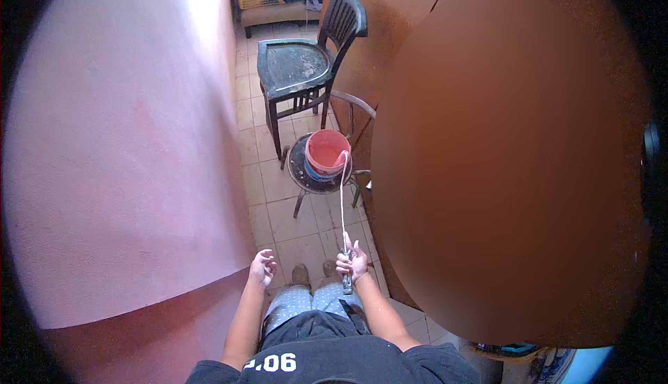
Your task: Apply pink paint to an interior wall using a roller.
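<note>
My right hand (351, 264) grips the handle (347, 285) of a long, thin tool with a white-coated rod (342, 203). Its bent far end reaches the rim of a pink-coated bucket (321, 169), which has blue lower down and pink inside. The bucket stands on a round dark stool seat (299, 168) with metal legs. My left hand (263, 267) is empty, held in the air at my left side with loosely bent, separated fingers, near the pink wall (125, 147).
Behind the stool stands a dark wooden chair (292, 64). Brown wooden panels (417, 36) line the right, partly blurred. The tiled floor (275, 189) runs between wall and panels to a low bench (278, 15) piled with cloth, with a yellow crate (250, 0).
</note>
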Tool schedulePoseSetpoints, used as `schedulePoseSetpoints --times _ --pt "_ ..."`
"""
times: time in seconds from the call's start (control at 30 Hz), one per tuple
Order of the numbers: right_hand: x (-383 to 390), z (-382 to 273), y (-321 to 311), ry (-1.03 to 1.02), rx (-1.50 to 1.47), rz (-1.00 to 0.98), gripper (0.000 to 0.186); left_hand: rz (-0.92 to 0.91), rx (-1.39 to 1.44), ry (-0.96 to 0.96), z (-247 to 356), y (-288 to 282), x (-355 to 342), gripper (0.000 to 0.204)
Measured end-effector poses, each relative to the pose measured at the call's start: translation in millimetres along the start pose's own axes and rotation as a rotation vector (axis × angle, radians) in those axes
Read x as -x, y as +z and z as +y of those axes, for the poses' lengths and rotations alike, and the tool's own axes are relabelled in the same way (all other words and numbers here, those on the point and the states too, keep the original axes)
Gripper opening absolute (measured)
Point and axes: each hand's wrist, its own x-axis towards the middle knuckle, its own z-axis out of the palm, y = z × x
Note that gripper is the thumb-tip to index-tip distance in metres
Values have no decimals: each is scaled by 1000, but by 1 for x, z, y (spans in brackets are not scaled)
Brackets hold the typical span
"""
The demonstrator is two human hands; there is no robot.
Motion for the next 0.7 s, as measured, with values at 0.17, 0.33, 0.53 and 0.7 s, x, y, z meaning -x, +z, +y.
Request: schedulePoseSetpoints --times 0.17,0.33,0.53,0.7 --pt "13 1 10 -51 106 42 55 -10 29 12 -1 -10 -5 30" --pt "25 -1 16 -57 140 62 57 -5 22 -6 0 -7 -5 29" --pt "28 1 21 -53 146 21 58 -22 -8 33 12 -8 -5 32" --pt "31 -3 16 -45 128 -10 59 -66 8 65 20 -13 -2 32"
